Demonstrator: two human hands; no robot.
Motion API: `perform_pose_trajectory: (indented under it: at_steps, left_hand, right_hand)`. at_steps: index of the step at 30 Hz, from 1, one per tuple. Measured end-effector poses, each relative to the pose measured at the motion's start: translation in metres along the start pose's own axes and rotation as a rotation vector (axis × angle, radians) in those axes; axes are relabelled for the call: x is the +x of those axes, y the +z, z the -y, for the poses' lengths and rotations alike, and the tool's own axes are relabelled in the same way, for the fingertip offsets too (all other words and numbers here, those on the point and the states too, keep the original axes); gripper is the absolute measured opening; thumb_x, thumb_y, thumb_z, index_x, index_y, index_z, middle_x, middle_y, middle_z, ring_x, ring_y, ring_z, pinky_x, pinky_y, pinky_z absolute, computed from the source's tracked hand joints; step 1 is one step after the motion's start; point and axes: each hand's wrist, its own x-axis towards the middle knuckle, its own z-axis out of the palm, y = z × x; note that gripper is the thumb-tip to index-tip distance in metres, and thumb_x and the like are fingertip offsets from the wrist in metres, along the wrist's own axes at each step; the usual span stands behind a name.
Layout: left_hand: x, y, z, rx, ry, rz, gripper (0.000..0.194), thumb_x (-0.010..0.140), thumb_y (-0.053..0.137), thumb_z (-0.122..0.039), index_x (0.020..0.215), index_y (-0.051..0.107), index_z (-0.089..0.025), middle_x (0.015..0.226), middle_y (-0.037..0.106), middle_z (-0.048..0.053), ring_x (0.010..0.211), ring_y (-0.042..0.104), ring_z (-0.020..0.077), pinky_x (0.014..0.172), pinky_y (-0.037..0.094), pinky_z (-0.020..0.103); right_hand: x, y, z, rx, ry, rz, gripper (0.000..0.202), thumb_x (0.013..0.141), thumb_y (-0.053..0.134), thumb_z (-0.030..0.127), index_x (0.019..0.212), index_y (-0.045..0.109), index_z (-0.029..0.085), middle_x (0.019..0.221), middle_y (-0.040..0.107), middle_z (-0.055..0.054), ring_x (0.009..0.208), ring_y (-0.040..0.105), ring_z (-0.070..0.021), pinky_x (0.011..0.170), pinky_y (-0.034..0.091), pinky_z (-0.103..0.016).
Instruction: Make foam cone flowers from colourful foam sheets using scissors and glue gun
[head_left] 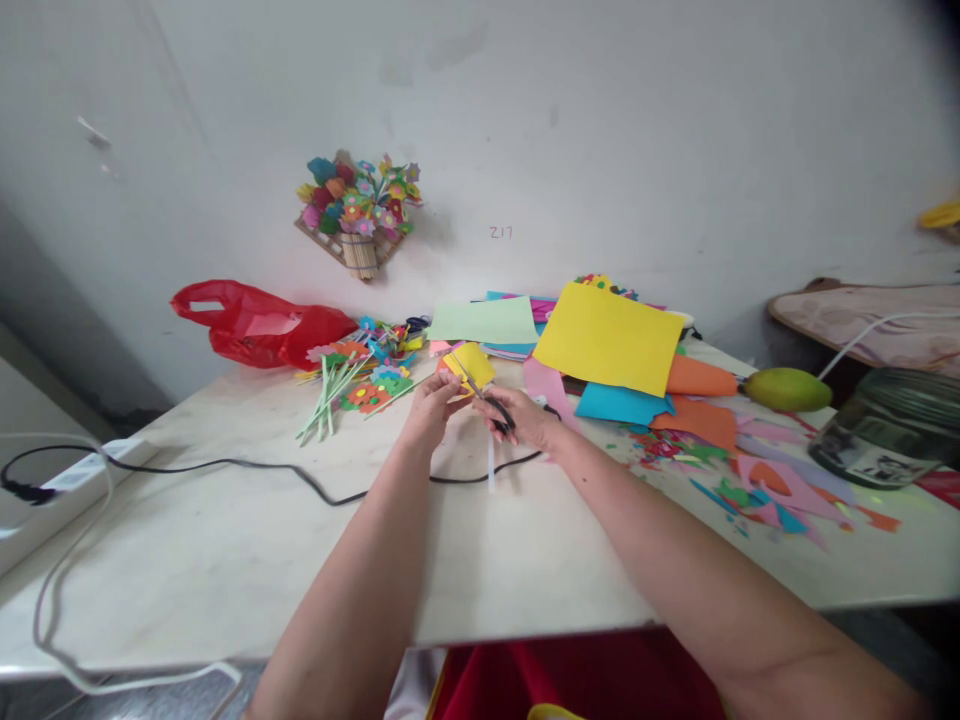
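Over the middle of the table, my left hand (436, 405) is closed on a small piece of yellow craft sheet (472, 362). My right hand (527, 420) grips black-handled scissors (501, 418), with fingers in the handle loops. The blades point up and to the left, lying against the yellow piece; whether they have cut into it I cannot tell. A narrow whitish strip (492, 465) hangs or lies just below the scissors. Left of my left hand lie pale green stems (328, 395) and flat cut-out flowers (371, 395).
A red plastic bag (255, 325) lies at the back left. Large yellow (611, 338) and pale green sheets (484, 321) lie at the back. Scraps (780, 490), a green fruit (787, 389) and a glass jar (889, 430) occupy the right. A black cable (300, 468) crosses the table beneath my arms.
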Motion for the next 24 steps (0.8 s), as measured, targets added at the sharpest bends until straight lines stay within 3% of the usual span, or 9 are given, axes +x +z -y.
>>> perform_pose_trajectory:
  at_steps: [16,24]
  left_hand:
    - [0.0008,-0.0048,-0.0033,-0.059,-0.059,0.137,0.02,0.062,0.073,-0.021,0.069,0.055,-0.015,0.068,0.064,0.002,0.067,0.061,0.0142,0.07,0.051,0.031]
    - [0.0009,-0.0044,-0.0045,-0.057,-0.078,0.124,0.018,0.061,0.071,-0.018,0.068,0.054,-0.016,0.067,0.063,0.001,0.066,0.061,0.0142,0.07,0.051,0.032]
  right_hand:
    - [0.0005,-0.0036,-0.0002,-0.015,-0.055,0.041,0.031,0.078,0.061,0.048,0.079,0.053,0.018,0.057,0.055,0.004,0.039,0.051,-0.0076,0.027,0.03,-0.016]
    - [-0.0003,-0.0028,0.0004,0.019,-0.041,0.043,0.03,0.078,0.062,0.046,0.078,0.052,0.018,0.054,0.055,0.004,0.038,0.051,-0.0077,0.026,0.031,-0.015]
